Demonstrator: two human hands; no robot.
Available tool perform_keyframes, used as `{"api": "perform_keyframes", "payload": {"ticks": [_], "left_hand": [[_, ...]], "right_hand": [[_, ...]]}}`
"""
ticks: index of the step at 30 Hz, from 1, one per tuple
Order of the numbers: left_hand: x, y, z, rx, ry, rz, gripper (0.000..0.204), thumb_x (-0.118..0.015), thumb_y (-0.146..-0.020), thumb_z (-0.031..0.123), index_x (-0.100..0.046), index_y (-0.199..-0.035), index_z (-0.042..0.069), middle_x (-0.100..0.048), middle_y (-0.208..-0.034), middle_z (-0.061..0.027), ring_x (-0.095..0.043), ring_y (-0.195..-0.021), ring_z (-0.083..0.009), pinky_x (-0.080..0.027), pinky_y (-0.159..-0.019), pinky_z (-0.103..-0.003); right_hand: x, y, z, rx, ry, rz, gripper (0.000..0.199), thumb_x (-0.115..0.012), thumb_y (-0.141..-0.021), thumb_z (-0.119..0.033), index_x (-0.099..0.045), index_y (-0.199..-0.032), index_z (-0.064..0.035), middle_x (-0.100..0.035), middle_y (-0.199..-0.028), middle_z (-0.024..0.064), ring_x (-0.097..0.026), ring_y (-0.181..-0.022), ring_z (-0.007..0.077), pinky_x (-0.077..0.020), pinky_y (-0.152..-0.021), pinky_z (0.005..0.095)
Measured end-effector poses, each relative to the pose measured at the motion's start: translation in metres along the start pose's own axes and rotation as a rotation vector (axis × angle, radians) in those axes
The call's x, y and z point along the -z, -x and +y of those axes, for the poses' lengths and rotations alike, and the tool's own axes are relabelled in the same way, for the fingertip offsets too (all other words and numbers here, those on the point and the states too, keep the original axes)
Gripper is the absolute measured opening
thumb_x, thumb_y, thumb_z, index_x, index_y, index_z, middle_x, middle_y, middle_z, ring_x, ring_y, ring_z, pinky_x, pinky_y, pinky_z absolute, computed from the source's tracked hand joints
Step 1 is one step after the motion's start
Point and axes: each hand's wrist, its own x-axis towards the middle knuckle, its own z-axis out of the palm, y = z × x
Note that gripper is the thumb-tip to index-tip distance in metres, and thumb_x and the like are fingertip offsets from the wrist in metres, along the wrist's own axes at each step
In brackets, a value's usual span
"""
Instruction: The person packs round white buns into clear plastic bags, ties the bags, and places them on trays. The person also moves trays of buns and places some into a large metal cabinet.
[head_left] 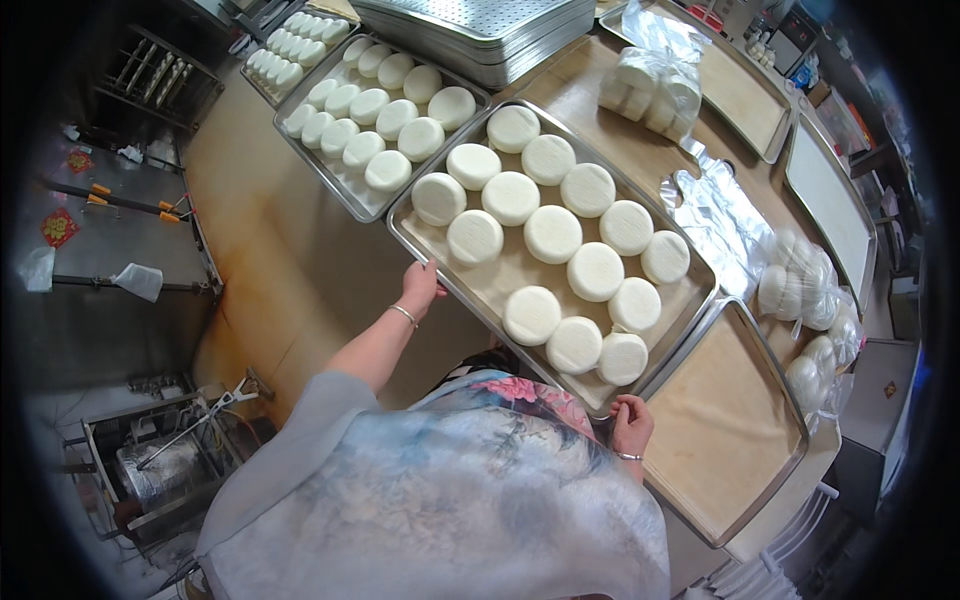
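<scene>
In front of me a metal baking tray [490, 290] is tilted across the view, holding several round, flat white buns [553, 234]. Some stand in rows, and a gap shows in the near left part of the tray. My left hand [422, 290] is closed on the tray's left rim, the thumb over the edge. By the near right corner, my right hand [632, 428] has its fingers curled against the rim; its grip is partly hidden.
Beyond, another tray of buns [368, 107] and stacked metal trays [480, 45] stand on the table. A lined tray [725, 420] lies at right. Bagged buns [655, 88], plastic bags [722, 220] and more bagged buns [800, 275] lie farther right. Metal equipment [150, 470] stands at left.
</scene>
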Motion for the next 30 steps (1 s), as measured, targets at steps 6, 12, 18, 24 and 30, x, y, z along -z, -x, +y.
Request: {"api": "perform_keyframes", "payload": {"ticks": [6, 12, 18, 24, 30], "left_hand": [[0.017, -0.005, 0.004, -0.012, 0.052, -0.01, 0.027, -0.057, -0.093, 0.022, -0.053, -0.09, -0.005, -0.063, -0.077, -0.0126, -0.063, -0.054, -0.0182, -0.054, -0.048, -0.028], [0.03, -0.047, -0.002, -0.217, -0.247, 0.341, 0.032, -0.077, -0.068, 0.014, -0.057, -0.089, 0.001, -0.065, -0.083, -0.0166, -0.066, -0.077, -0.0298, -0.051, -0.067, -0.041], [0.038, -0.073, 0.008, -0.284, -0.144, 0.599, 0.027, -0.076, -0.065, 0.013, -0.053, -0.078, 0.005, -0.06, -0.079, -0.0149, -0.06, -0.076, -0.0334, -0.05, -0.072, -0.043], [0.048, -0.086, 0.022, -0.112, -0.218, 0.557, 0.024, -0.075, -0.066, 0.012, -0.055, -0.078, 0.005, -0.062, -0.08, -0.0144, -0.063, -0.079, -0.0326, -0.051, -0.072, -0.041], [0.049, -0.075, 0.041, 0.019, -0.13, 0.512, 0.034, -0.079, -0.064, 0.023, -0.065, -0.083, -0.002, -0.069, -0.087, -0.0175, -0.068, -0.082, -0.028, -0.054, -0.074, -0.039]], "right_hand": [[-0.018, 0.022, 0.019, -0.022, 0.487, 0.123, 0.012, -0.061, -0.086, -0.007, -0.063, -0.097, -0.0014, -0.065, -0.08, 0.0096, -0.063, -0.072, 0.016, -0.0505, -0.065, 0.0297], [-0.024, 0.033, 0.095, -0.231, 0.059, 0.113, 0.013, -0.065, -0.085, -0.008, -0.06, -0.096, -0.0034, -0.06, -0.075, 0.0039, -0.057, -0.064, 0.0137, -0.0488, -0.057, 0.0292], [-0.073, -0.036, 0.052, -0.487, -0.129, 0.021, 0.012, -0.063, -0.085, -0.01, -0.06, -0.094, -0.0041, -0.06, -0.074, 0.0045, -0.056, -0.06, 0.015, -0.0465, -0.053, 0.0294], [-0.1, -0.073, -0.01, -0.567, -0.233, -0.063, 0.011, -0.062, -0.084, -0.013, -0.06, -0.092, -0.0048, -0.061, -0.072, 0.0051, -0.054, -0.056, 0.0162, -0.0442, -0.049, 0.0296], [-0.109, -0.086, -0.027, -0.621, -0.286, -0.1, 0.011, -0.061, -0.084, -0.015, -0.06, -0.09, -0.0055, -0.061, -0.071, 0.0058, -0.053, -0.053, 0.0175, -0.042, -0.045, 0.0299]]}}
